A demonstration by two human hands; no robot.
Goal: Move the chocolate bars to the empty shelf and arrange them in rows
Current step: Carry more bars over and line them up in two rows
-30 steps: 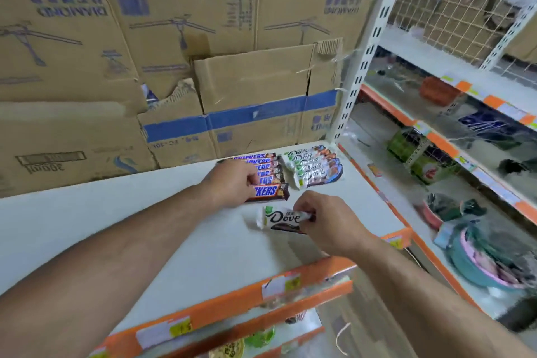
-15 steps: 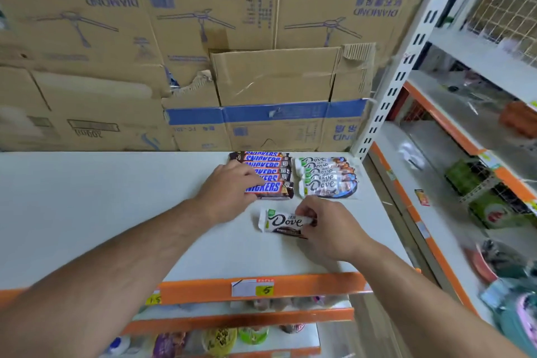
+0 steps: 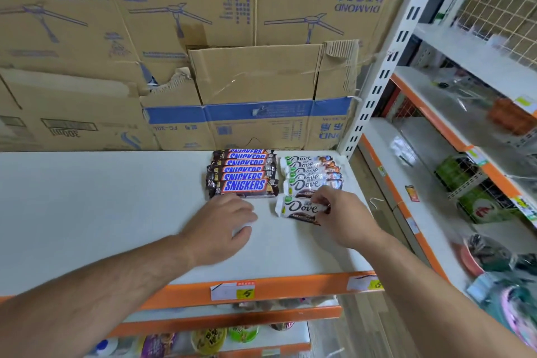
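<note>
Head view: both hands at the front of two rows of chocolate bars on a white shelf [image 3: 116,197].
The right hand [image 3: 344,213] pinches the right end of a Dove bar [image 3: 297,208] that lies flat just in front of the Dove row [image 3: 311,173]. The left hand [image 3: 222,228] rests on the shelf just before the Snickers row [image 3: 242,173], fingers loosely curled and holding nothing. Cardboard boxes [image 3: 232,67] stand behind.

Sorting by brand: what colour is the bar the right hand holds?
White and brown Dove bar; head view.
</note>
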